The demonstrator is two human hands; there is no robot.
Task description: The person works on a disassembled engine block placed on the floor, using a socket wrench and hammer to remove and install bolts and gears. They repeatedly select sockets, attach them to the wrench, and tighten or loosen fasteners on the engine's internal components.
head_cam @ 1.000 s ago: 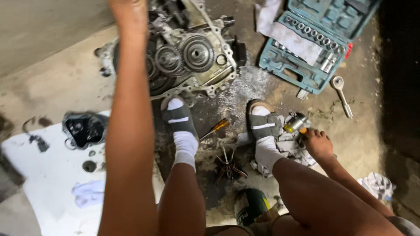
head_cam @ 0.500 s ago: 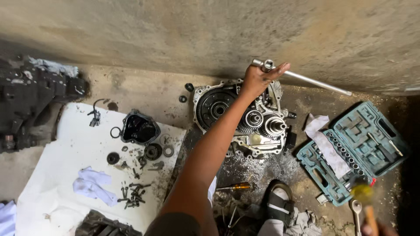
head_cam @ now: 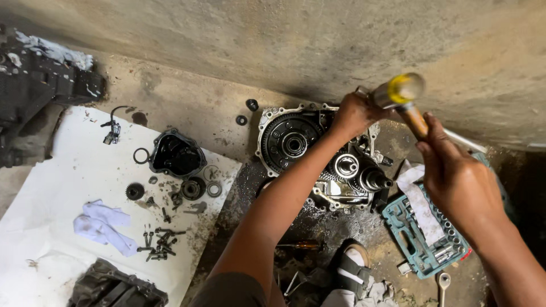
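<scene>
An open gearbox casing with gears and shafts lies on the oily floor by the concrete wall. My left hand is closed on the end of a long metal bar at the casing's top edge. My right hand grips the wooden handle of a hammer, held up to the right of the casing. The hammer's yellow-tipped head is just right of my left hand, close to the bar's end.
A white sheet on the left carries a black cover, small gears, several bolts and a white cloth. A teal socket case and a wrench lie at lower right. My sandalled foot and a screwdriver are below the casing.
My right hand has lifted the hammer from the lower right up beside my left hand. The left hand stays on the bar at the casing.
</scene>
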